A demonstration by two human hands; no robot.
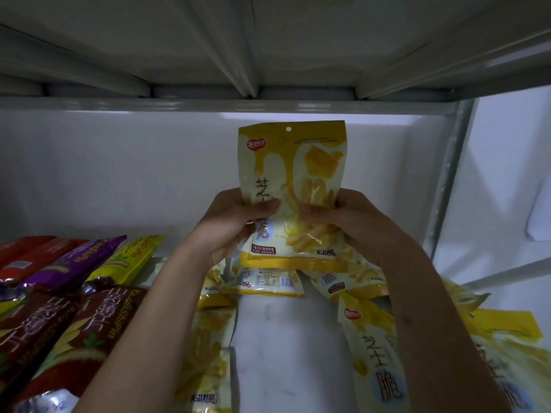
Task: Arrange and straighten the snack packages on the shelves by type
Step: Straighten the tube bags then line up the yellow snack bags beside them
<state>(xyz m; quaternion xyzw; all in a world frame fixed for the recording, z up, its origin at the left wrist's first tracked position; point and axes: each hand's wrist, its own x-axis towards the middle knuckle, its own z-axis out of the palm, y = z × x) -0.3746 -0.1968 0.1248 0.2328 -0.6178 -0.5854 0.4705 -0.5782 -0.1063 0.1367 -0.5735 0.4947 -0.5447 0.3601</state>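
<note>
Both hands are raised over the white shelf [286, 347], forearms reaching in from the near edge and converging toward the far wall; between them they hold one yellow snack bag [293, 186] upright, face toward the camera, its top edge with the hang hole uppermost. Left hand [231, 223] grips the bag's left side at mid-height, thumb pressed across the front, fingers curled behind; right hand [350, 222] grips the right side at the same height, thumb likewise on the front. Bag's lower edge hangs just above the heap of matching yellow bags [375, 347] lying flat and askew on the shelf, some near right, some beneath the left forearm; at the left lie long packs in a slanted row, red [32, 254], purple [71, 263], yellow-green [131, 257], with dark red ones [74, 332] nearer.
</note>
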